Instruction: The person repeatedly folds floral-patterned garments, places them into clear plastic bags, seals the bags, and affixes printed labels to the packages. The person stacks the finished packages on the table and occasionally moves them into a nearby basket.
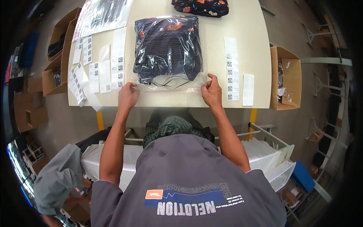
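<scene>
A folded dark floral garment (167,48) lies inside a clear plastic bag (173,88) on the table before me. The bag's open-looking edge, with a thin reddish line along it, faces me; whether it is sealed I cannot tell. Dark cords loop out below the garment, within the bag. At the near left corner, my left hand (128,95) pinches the plastic. My right hand (212,90) grips the near right corner, its index finger raised and bent. Both wrists hover around the table's front edge.
Label strips with printed codes (117,68) lie left, another strip (232,76) and a white strip (248,90) right. Further off are a second floral garment (202,7) and plastic bags (106,14). Cardboard boxes (292,79) flank the table (252,34). A person (61,176) stands behind left.
</scene>
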`<state>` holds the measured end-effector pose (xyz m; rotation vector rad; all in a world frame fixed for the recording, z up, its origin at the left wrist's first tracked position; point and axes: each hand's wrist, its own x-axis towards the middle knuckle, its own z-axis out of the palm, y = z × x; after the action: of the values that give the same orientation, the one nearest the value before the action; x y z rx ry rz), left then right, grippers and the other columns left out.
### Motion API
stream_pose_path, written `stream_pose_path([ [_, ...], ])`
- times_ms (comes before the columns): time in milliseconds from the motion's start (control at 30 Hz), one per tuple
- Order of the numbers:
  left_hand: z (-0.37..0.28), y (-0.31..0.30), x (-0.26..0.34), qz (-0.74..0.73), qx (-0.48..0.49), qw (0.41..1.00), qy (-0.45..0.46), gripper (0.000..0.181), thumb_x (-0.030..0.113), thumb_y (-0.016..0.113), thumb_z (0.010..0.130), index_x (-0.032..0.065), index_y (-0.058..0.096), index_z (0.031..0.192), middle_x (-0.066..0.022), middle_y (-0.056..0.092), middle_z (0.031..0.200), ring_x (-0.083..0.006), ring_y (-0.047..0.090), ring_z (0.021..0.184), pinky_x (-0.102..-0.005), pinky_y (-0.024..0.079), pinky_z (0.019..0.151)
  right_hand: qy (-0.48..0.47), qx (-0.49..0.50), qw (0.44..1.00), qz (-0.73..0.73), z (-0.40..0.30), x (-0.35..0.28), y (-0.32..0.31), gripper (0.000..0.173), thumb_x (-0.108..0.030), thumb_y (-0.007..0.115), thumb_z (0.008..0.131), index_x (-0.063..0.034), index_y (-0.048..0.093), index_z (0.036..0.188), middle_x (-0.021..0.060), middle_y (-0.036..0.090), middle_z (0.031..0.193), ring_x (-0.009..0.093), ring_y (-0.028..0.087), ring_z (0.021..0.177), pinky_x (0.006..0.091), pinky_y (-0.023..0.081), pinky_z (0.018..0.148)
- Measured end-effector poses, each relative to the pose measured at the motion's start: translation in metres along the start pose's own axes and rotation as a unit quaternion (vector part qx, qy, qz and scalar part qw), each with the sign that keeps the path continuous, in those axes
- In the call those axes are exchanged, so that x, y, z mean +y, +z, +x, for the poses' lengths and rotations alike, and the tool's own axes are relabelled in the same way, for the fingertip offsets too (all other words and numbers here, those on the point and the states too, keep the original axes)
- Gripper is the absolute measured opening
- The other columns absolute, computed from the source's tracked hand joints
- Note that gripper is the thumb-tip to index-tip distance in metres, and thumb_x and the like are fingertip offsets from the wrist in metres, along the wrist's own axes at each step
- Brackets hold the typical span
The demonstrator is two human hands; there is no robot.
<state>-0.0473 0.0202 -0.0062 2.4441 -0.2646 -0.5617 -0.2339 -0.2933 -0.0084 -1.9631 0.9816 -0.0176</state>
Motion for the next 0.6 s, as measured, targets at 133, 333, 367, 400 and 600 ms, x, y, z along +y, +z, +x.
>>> stream_pose_path([
  [133, -0.009, 0.007, -0.019, -0.152, -0.052, 0.981, -0.106, 0.017, 0.010, 0.070, 0.088, -0.0015, 0.070, 0.100, -0.0050, 0.070, 0.081, -0.0099, 0.063, 0.068, -0.0244, 0.050, 0.062, 0.043, -0.030, 0.988, 0.148, -0.001, 0.014, -0.004, 0.045, -0.005, 0.062, 0.084, 0.0001, 0.056, 0.129, 0.0142, 0.066, 0.086, 0.030, 0.066, 0.082, 0.0427, 0.053, 0.077],
  [333, -0.033, -0.007, -0.001, -0.293, -0.109, 0.929, -0.198, 0.019, 0.019, 0.072, 0.094, 0.0011, 0.072, 0.102, -0.0064, 0.073, 0.087, -0.0113, 0.069, 0.074, -0.0239, 0.056, 0.067, -0.278, 0.134, 0.951, -0.022, -0.034, -0.018, 0.007, 0.026, -0.002, 0.065, 0.084, -0.0004, 0.064, 0.111, 0.0138, 0.064, 0.092, 0.032, 0.064, 0.077, 0.0441, 0.053, 0.073],
  [367, -0.035, -0.006, -0.002, -0.297, -0.114, 0.928, -0.195, 0.019, 0.019, 0.072, 0.095, 0.0012, 0.072, 0.103, -0.0070, 0.074, 0.088, -0.0116, 0.070, 0.075, -0.0240, 0.056, 0.068, -0.323, 0.109, 0.940, 0.002, -0.042, -0.031, 0.013, 0.024, -0.002, 0.065, 0.085, -0.0007, 0.065, 0.108, 0.0141, 0.064, 0.093, 0.032, 0.065, 0.077, 0.0442, 0.053, 0.072],
  [400, -0.037, -0.008, -0.004, -0.300, -0.118, 0.927, -0.191, 0.019, 0.019, 0.071, 0.096, 0.0014, 0.072, 0.103, -0.0076, 0.074, 0.090, -0.0120, 0.071, 0.077, -0.0240, 0.057, 0.069, -0.301, 0.013, 0.953, 0.044, -0.049, -0.047, 0.023, 0.019, -0.002, 0.065, 0.085, -0.0016, 0.066, 0.104, 0.0140, 0.065, 0.094, 0.033, 0.066, 0.078, 0.0443, 0.054, 0.072],
  [600, -0.036, -0.011, -0.013, -0.337, -0.152, 0.915, -0.162, 0.019, 0.016, 0.067, 0.099, 0.0012, 0.072, 0.109, -0.0082, 0.076, 0.095, -0.0126, 0.072, 0.083, -0.0252, 0.058, 0.073, -0.327, -0.109, 0.938, 0.015, -0.053, -0.091, 0.118, 0.009, -0.010, 0.067, 0.089, -0.0064, 0.072, 0.095, 0.0120, 0.066, 0.096, 0.035, 0.068, 0.080, 0.0450, 0.056, 0.071],
])
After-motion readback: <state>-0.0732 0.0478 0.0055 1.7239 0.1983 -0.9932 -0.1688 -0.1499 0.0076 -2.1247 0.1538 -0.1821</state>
